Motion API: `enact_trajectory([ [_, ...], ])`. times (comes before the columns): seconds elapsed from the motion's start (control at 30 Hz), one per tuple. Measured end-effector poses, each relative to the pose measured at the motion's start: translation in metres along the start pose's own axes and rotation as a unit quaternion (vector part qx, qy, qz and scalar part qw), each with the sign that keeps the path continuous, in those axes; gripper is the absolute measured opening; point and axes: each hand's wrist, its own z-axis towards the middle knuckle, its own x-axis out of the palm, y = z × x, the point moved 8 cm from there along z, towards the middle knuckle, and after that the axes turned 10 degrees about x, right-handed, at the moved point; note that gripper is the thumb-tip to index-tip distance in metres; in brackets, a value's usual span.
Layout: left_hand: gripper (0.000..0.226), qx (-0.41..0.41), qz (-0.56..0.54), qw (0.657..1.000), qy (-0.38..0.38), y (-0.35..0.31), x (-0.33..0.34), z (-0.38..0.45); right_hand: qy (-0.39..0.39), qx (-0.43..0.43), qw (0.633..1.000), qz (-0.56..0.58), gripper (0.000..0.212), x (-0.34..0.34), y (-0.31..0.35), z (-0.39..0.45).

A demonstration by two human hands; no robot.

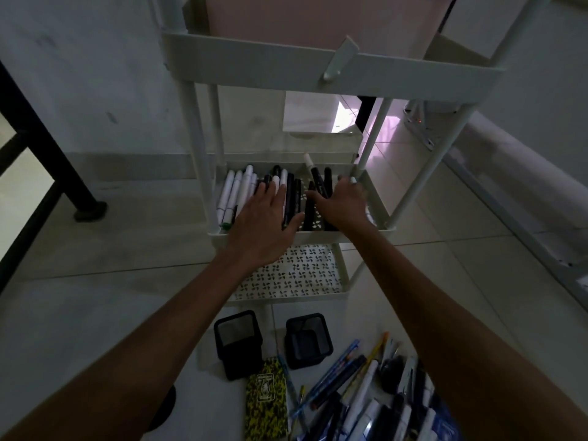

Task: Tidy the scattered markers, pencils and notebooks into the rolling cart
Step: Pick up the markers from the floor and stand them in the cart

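Observation:
The white rolling cart [334, 70] stands in front of me. Its middle tray [378, 208] holds a row of white markers [237, 192] and black markers [294, 198]. My left hand [265, 218] lies flat on them, fingers spread. My right hand [345, 203] is curled over a few black markers at the tray's right, and one white-tipped marker [313, 170] tilts up from under its thumb. On the floor below lie a yellow-and-black notebook [267, 399] and a pile of pens, pencils and markers [362, 383].
Two black mesh pen holders [238, 342] [308, 340] stand on the floor before the cart. The perforated bottom tray [296, 275] has nothing in it. A pink item [318, 20] sits in the top tray. A black table leg [63, 160] is left, a white metal frame [509, 198] right.

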Motion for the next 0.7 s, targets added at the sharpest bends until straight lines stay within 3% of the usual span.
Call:
enact_trajectory([
  [0.1, 0.072, 0.033, 0.025, 0.999, 0.014, -0.005, 0.002, 0.001, -0.084, -0.079, 0.989, -0.096, 0.078, -0.019, -0.001, -0.01],
  [0.23, 0.07, 0.049, 0.025, 0.996, 0.074, -0.01, 0.008, -0.001, 0.003, -0.034, 0.988, -0.151, 0.078, -0.003, -0.015, -0.009],
  [0.33, 0.071, 0.045, 0.015, 0.997, 0.059, -0.01, 0.007, -0.003, 0.041, -0.046, 0.993, -0.099, 0.069, 0.015, 0.004, -0.016],
  [0.4, 0.069, 0.047, 0.026, 0.997, 0.048, -0.007, 0.005, -0.002, 0.036, -0.07, 0.995, -0.058, 0.061, 0.016, 0.017, -0.021],
  [0.53, 0.068, 0.074, 0.056, 0.994, 0.06, -0.007, 0.006, -0.002, 0.01, -0.108, 0.978, -0.18, 0.056, 0.009, 0.011, -0.022],
  [0.7, 0.061, 0.058, 0.091, 0.992, 0.064, -0.013, 0.003, 0.003, 0.045, -0.049, 0.98, -0.189, 0.046, 0.01, 0.003, -0.022],
])
